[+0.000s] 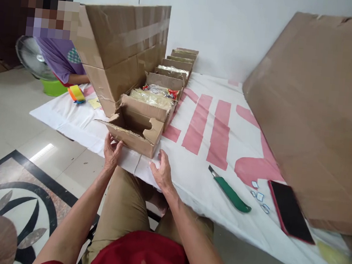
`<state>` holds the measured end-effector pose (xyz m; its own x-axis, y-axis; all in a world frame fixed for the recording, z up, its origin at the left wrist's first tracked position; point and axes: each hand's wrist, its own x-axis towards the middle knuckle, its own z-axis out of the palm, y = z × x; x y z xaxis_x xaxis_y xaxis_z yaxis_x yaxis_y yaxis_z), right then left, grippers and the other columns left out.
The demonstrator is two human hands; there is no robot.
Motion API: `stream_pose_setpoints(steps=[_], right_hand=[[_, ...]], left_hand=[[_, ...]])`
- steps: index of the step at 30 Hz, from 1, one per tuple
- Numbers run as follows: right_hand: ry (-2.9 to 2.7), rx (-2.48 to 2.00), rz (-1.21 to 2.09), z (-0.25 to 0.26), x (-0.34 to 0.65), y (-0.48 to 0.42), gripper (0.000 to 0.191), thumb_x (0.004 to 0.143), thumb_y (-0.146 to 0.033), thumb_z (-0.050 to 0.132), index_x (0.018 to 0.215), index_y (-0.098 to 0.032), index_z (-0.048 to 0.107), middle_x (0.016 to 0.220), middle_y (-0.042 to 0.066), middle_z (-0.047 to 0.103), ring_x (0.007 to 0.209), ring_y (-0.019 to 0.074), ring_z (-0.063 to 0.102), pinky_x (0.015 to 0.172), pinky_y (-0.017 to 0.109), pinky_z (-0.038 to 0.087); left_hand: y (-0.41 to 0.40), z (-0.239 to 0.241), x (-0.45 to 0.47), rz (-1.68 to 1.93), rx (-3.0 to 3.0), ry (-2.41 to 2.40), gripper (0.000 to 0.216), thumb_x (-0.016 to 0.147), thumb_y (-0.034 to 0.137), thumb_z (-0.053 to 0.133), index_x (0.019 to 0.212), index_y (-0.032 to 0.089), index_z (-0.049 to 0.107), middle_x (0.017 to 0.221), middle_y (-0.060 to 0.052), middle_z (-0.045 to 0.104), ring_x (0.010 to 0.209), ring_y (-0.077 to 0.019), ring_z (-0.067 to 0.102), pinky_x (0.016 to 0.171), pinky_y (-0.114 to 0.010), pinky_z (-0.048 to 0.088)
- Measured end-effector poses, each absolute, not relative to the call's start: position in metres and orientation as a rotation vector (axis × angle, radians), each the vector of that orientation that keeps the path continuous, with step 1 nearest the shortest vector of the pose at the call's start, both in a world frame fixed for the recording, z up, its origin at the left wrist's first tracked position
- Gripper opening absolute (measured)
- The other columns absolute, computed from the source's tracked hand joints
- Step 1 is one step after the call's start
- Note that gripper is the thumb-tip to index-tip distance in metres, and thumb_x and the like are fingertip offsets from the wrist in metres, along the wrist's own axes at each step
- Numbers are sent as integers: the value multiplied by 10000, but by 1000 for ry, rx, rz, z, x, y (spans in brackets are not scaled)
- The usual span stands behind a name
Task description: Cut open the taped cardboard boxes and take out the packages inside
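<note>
A small open cardboard box [137, 142] with its top flaps raised stands at the table's near edge, and its dark inside shows no contents. My left hand [112, 153] is at the box's near left corner, thumb and fingers apart; its fingertips appear to touch the cardboard. By the near right corner is my right hand [162, 171], its fingers spread and holding nothing. Directly behind the box, a row of similar open boxes [165, 80] runs toward the wall. The closer ones hold clear plastic packets [152, 98], some with red parts.
Stacked closed cartons [122, 39] rise left of the row. A green utility knife [232, 194], blade exposed, and a phone [291, 211] lie on the white-and-pink tablecloth [195, 125]. A large carton [321, 112] stands right. Beyond the stack sits a person in purple [54, 56] near a fan [30, 55].
</note>
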<state>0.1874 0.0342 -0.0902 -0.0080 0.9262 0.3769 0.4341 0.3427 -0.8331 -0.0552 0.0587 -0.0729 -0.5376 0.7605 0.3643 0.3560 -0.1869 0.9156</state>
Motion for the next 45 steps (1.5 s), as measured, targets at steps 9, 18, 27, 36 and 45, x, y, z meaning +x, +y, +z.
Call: stream_pose_setpoints(steps=[9, 18, 27, 36, 45], right_hand=[[-1504, -1180, 662, -67, 207, 30, 303, 925, -227, 509, 1166, -215, 692, 1119, 94, 754, 933, 202, 731, 733, 309, 610], [-1502, -1158, 510, -46, 184, 75, 173, 861, -180, 572, 963, -247, 694, 1067, 71, 758, 1006, 232, 715, 851, 356, 595], [-1475, -1189, 460, -51, 191, 81, 174, 897, -198, 493, 915, -228, 663, 978, 82, 760, 894, 221, 719, 728, 329, 586], [-1483, -1192, 516, -43, 184, 76, 129, 849, -201, 565, 864, -261, 678, 1011, 74, 759, 983, 251, 703, 904, 389, 560], [-1339, -1219, 672, -44, 188, 82, 132, 862, -250, 466, 850, -244, 597, 932, 66, 742, 794, 210, 692, 783, 357, 591]], left_hand=[[60, -73, -57, 1765, 1323, 1817, 784, 726, 384, 706, 1450, 194, 474, 1401, -155, 606, 1218, -278, 649, 901, -348, 599], [60, -68, -54, 1758, 1313, 1837, 777, 697, 390, 677, 1418, 180, 480, 1298, -151, 654, 1115, -257, 687, 890, -362, 600], [58, -66, -52, 1734, 1254, 1857, 781, 677, 394, 687, 1405, 188, 493, 1238, -131, 679, 927, -218, 717, 834, -354, 605], [57, -66, -49, 1736, 1267, 1853, 763, 700, 362, 665, 1425, 196, 494, 1223, -116, 692, 889, -198, 725, 832, -337, 602], [55, -62, -49, 1706, 1233, 1862, 718, 704, 338, 679, 1391, 210, 515, 1221, -104, 694, 943, -208, 728, 875, -351, 606]])
